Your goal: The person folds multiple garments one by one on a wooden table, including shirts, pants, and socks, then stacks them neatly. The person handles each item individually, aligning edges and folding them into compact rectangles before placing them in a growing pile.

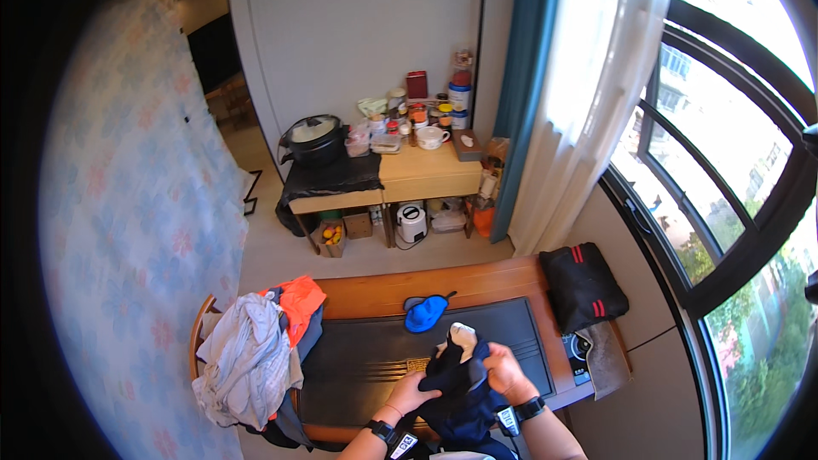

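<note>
A dark navy cloth garment [457,396] is bunched up over the near edge of the tea table, with a pale beige patch at its top. My left hand [411,394] grips its left side, thumb laid across the fabric. On the other side, my right hand [508,372] pinches a fold near the top. Just beyond the garment, a small blue fabric item [426,314] with a dark strap lies at the far rim of the dark table inset [358,351]; its exact kind is unclear. Folds hide the garment's shape and some of my fingers.
Crumpled grey and orange clothes [246,358] cover a wooden chair at left. A black padded bundle [585,287] with red stripes sits on the table's right end, beside a grey cloth [607,361]. Beyond stands a sideboard [431,179] with a pot [313,140] and jars.
</note>
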